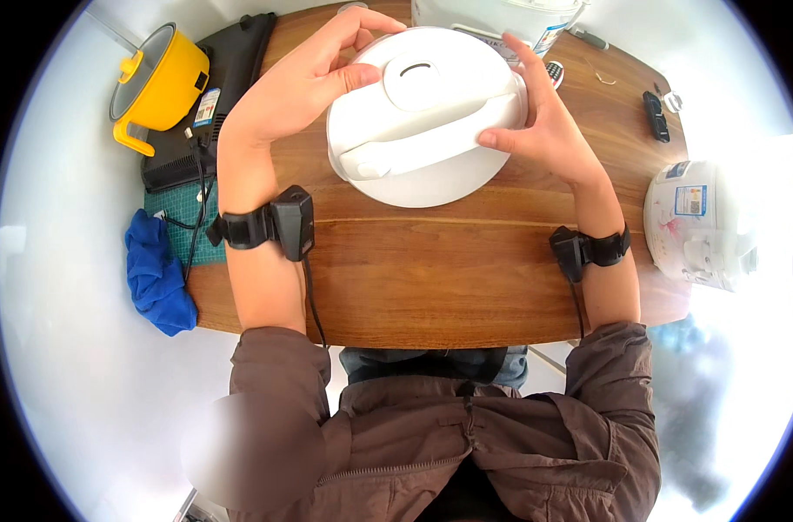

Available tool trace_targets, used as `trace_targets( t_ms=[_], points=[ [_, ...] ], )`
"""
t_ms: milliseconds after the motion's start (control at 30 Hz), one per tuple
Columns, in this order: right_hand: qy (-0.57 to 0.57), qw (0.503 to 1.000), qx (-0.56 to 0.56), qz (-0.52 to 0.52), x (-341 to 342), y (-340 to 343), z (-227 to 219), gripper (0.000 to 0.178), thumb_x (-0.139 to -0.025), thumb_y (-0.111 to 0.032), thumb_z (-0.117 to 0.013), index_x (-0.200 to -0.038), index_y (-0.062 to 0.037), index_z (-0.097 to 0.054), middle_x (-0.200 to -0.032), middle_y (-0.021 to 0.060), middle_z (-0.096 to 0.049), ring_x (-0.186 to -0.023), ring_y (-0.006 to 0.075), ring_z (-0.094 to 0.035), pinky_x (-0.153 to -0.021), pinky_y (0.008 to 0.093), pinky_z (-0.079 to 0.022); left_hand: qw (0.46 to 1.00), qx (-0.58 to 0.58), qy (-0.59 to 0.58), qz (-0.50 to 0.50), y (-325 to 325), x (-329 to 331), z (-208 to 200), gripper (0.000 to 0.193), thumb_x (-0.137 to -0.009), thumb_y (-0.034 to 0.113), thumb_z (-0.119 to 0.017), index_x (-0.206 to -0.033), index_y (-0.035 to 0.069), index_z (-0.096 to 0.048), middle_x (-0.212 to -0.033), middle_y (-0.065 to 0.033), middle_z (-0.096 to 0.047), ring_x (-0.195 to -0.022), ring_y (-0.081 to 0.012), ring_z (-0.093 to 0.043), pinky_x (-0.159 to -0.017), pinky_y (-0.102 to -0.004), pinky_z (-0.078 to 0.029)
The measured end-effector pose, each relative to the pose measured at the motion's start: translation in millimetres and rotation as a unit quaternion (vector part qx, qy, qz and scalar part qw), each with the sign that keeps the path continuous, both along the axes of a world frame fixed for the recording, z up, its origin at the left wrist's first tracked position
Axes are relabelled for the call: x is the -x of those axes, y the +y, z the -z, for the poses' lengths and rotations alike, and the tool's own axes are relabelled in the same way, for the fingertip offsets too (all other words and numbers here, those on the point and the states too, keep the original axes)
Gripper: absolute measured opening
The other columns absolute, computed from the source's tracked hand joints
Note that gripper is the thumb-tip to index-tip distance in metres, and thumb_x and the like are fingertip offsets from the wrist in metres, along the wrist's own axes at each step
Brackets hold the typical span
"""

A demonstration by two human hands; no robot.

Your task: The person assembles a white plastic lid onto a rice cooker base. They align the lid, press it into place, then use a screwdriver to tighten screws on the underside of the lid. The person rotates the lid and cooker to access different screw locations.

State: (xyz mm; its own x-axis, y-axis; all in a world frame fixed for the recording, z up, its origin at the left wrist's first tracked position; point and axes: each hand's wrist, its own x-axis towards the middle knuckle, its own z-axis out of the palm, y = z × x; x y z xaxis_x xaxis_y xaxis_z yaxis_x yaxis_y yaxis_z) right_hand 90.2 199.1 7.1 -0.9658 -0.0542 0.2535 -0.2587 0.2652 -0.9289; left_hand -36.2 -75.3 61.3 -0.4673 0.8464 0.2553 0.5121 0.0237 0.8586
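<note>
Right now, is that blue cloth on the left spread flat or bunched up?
Bunched up: the blue cloth lies crumpled, with uneven folds, at the left edge of the table.

the left hand (301,83) and right hand (550,130) hold a white lidded appliance (427,117). a yellow pot (166,91) stands far left

this looks like a household setting, perhaps a kitchen or a small workroom; which one cannot be told. small kitchen appliances share a wood-grain table (431,296): a white lidded cooker (423,183) by the far edge, a yellow pot (175,83) at the far left corner, and another white appliance (670,230) with a floral print at the right edge. a green cutting mat (183,202) on the left side hints at a workbench. plain white walls (62,261) stand close around.
</note>
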Motion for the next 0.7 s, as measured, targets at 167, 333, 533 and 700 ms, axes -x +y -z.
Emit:
trace_targets(
  t_ms=[167,333,533,700],
  points=[
    [-0.015,1.000,0.005,0.004,-1,7,-9,0.114,-0.057,-0.028,-0.101,-0.149,-0.0001,-0.040,-0.139,0.0142,-0.056,-0.132,0.0262,-0.052,-0.112,0.0387,-0.043,1.000,-0.024,0.003,-0.020,0,-9,-12,0.047,-0.101,0.024,-0.061,-0.142,0.004,-0.049,-0.130,-0.0092,-0.062,-0.121,-0.0177,-0.058,-0.102,-0.0336,-0.048],
    [0.112,0.988,0.051,0.090,-5,23,-32,0.116,-0.051,-0.028,-0.103,-0.144,0.0036,-0.042,-0.133,0.0135,-0.060,-0.126,0.0238,-0.057,-0.109,0.0375,-0.046,0.986,-0.145,-0.045,-0.075,-1,-7,-31,0.052,-0.099,0.026,-0.061,-0.143,0.001,-0.048,-0.132,-0.0109,-0.061,-0.120,-0.0188,-0.059,-0.102,-0.0356,-0.048],
    [0.146,0.971,0.147,0.119,-13,37,-53,0.116,-0.054,-0.028,-0.102,-0.144,0.0020,-0.036,-0.130,0.0125,-0.060,-0.124,0.0230,-0.058,-0.107,0.0381,-0.049,0.970,-0.223,-0.089,-0.048,13,-19,-11,0.065,-0.096,0.035,-0.072,-0.144,-0.001,-0.048,-0.133,-0.0086,-0.062,-0.121,-0.0156,-0.056,-0.102,-0.0321,-0.047],
    [0.179,0.963,0.157,0.126,-10,32,-46,0.118,-0.053,-0.028,-0.102,-0.145,0.0006,-0.033,-0.134,0.0121,-0.056,-0.126,0.0231,-0.056,-0.108,0.0402,-0.048,0.937,-0.306,-0.159,-0.060,41,-35,-14,0.066,-0.091,0.035,-0.078,-0.141,0.003,-0.049,-0.135,-0.0059,-0.060,-0.125,-0.0170,-0.054,-0.106,-0.0354,-0.045]
  ],
)
